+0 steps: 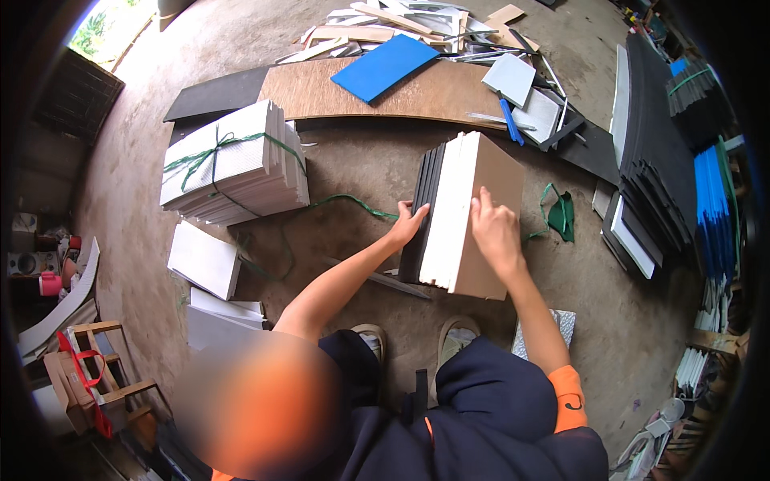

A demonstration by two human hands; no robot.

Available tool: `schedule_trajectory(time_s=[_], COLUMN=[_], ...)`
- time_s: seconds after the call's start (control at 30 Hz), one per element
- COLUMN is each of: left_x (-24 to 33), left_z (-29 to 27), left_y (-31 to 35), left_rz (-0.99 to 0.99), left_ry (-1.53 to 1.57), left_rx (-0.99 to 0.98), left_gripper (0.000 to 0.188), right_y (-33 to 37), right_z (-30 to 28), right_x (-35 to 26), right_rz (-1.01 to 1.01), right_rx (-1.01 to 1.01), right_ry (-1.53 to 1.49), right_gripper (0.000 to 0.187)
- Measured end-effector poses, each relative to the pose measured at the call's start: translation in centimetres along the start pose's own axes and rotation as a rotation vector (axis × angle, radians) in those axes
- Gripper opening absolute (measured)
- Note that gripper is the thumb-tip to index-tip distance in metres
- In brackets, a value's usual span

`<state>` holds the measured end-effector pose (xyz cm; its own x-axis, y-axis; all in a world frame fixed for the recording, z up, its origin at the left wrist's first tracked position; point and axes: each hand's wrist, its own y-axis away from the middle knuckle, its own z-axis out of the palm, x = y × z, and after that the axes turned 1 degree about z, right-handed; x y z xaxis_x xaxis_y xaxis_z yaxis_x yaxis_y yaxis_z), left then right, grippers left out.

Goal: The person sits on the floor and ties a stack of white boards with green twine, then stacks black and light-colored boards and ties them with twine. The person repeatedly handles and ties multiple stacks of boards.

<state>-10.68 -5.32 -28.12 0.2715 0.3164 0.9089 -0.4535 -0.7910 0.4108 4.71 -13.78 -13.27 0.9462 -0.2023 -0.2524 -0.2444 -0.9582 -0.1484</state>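
Note:
A stack of rectangular boards (451,212) stands on edge on the floor in front of me. Black boards (423,204) make up its left side, white ones the middle, and a beige face (493,180) is on the right. My left hand (409,223) grips the black side, thumb and fingers against the boards. Against the beige face rests my right hand (496,232), its index finger stretched out and the other fingers partly bent. A green cord (353,200) runs from the left towards the stack's base. More green strap (561,215) lies right of it.
A tied bundle of white boards (233,164) stands at the left, with loose white boards (204,258) nearer me. Beyond lies a long brown board (305,88) carrying a blue panel (385,68), backed by scraps (401,24). Black sheets (654,144) lean at the right.

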Motion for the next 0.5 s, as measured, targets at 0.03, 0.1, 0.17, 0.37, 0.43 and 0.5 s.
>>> schedule_trajectory(time_s=[0.03, 0.1, 0.17, 0.37, 0.43, 0.5], left_x=[-2.1, -3.2, -0.4, 4.3, 5.6, 5.9], left_z=[-1.2, -4.6, -5.6, -9.6, -8.4, -7.4], left_y=[-0.5, -0.6, 0.6, 0.2, 0.2, 0.0], left_rz=[0.046, 0.032, 0.016, 0.071, 0.217, 0.442], left_ry=[-0.023, -0.735, -0.525, -0.342, -0.374, -0.522], left_rx=[0.007, -0.01, -0.116, 0.077, 0.104, 0.192], left_gripper=[0.069, 0.066, 0.065, 0.066, 0.064, 0.054], right_y=[0.5, 1.4, 1.5, 1.7, 2.0, 1.1], right_z=[1.5, 2.8, 3.9, 4.7, 4.0, 3.0], right_x=[-0.6, -1.7, -1.4, -3.1, -2.4, -0.5], right_rz=[-0.087, -0.206, -0.317, -0.326, -0.337, -0.236], right_rx=[0.074, 0.032, 0.005, 0.031, 0.038, 0.126], right_ry=[0.048, -0.011, -0.101, 0.149, 0.093, -0.317], right_gripper=[0.037, 0.033, 0.03, 0.03, 0.026, 0.021])
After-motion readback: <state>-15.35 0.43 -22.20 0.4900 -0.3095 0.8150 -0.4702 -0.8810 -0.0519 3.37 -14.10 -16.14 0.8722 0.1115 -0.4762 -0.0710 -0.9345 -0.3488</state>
